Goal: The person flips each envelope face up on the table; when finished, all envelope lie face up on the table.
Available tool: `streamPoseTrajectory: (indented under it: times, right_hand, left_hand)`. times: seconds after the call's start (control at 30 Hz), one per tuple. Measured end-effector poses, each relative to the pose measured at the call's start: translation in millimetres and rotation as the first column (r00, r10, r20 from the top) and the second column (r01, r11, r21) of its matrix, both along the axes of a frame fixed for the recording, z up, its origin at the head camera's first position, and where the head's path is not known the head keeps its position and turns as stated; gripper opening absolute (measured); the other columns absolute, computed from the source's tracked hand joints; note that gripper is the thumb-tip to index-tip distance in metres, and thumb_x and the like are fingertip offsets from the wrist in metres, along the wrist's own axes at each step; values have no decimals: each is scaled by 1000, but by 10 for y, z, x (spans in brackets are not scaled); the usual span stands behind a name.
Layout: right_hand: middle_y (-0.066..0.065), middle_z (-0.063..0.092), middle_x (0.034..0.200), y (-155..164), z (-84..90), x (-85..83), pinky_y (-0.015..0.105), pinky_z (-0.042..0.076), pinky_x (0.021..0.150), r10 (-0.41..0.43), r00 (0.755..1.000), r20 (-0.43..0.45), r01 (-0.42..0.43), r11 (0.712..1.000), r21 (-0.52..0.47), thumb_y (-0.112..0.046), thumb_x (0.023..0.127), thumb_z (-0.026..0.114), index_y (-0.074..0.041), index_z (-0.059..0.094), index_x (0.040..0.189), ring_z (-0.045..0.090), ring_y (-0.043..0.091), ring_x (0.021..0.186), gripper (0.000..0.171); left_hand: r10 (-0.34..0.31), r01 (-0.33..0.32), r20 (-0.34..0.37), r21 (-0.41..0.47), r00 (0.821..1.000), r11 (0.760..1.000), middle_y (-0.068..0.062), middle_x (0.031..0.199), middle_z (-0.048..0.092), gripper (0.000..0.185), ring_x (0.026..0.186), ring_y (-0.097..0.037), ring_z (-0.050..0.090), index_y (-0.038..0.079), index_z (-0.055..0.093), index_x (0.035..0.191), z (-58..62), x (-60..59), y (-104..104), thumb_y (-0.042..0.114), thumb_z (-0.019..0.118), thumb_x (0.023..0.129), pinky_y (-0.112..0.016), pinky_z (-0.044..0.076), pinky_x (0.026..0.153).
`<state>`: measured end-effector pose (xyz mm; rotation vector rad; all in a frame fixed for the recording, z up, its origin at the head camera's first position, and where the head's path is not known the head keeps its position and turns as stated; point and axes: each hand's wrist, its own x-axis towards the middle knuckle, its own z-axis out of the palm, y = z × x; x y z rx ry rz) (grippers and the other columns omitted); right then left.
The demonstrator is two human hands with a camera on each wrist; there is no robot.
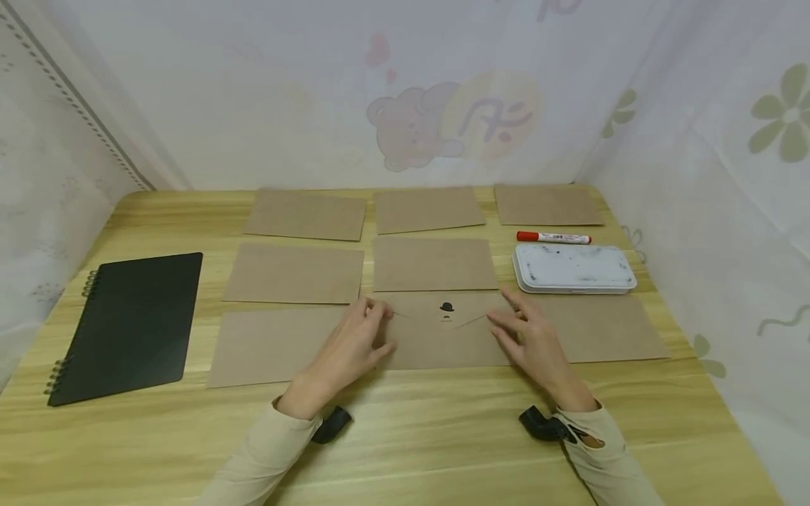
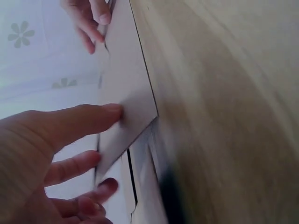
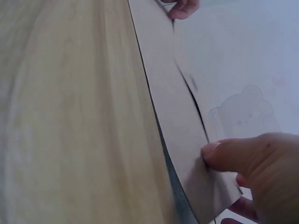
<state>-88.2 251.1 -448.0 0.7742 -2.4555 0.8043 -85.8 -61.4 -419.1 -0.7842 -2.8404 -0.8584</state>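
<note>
A brown kraft-paper envelope (image 1: 436, 344) lies in front of me, with a small black bowler hat and moustache print on it and thin dark flap edges to either side. At its left end my left hand (image 1: 351, 341) holds it, the thumb (image 2: 100, 116) on the face and the other fingers around the edge. My right hand (image 1: 531, 341) grips the opposite end. In the right wrist view that thumb (image 3: 224, 156) presses near the flap edge, with fingertips partly hidden behind the paper.
Several more brown envelopes (image 1: 297, 274) lie in rows around it. A black spiral notebook (image 1: 129, 327) is at the left. On the right, a white tin case (image 1: 574, 268) overlaps one envelope, below a red-capped marker (image 1: 553, 237). A patterned curtain (image 1: 253, 91) borders the wooden table.
</note>
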Motion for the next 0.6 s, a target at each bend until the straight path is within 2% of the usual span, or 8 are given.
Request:
streamPoseTrajectory:
  times: [0.2,0.43,0.6]
  right_hand:
    - [25,54,122,5,-14,13,54,39,88,-1,1000,16,0,999,46,4,69,77,1,73,90,52,40,108,22]
    - [22,59,115,1,-49,37,52,39,84,16,1000,-22,-13,993,121,0,71,77,-1,74,87,55,37,97,17]
    - [22,58,117,3,-63,34,49,39,86,16,1000,-5,-15,991,130,2,73,75,0,74,90,53,36,101,17]
  left_hand:
    - [-29,29,33,-21,999,999,-13,102,50,40,89,-24,47,5,57,108,-6,41,12,14,79,75,-34,43,71]
    - [-28,32,75,-54,997,998,-16,106,48,43,97,-27,45,0,58,113,-30,79,21,15,77,78,-36,44,76]
    - [-30,30,-1,-116,1000,993,-16,99,52,37,92,-29,47,1,60,105,-27,87,36,17,78,77,-37,44,76]
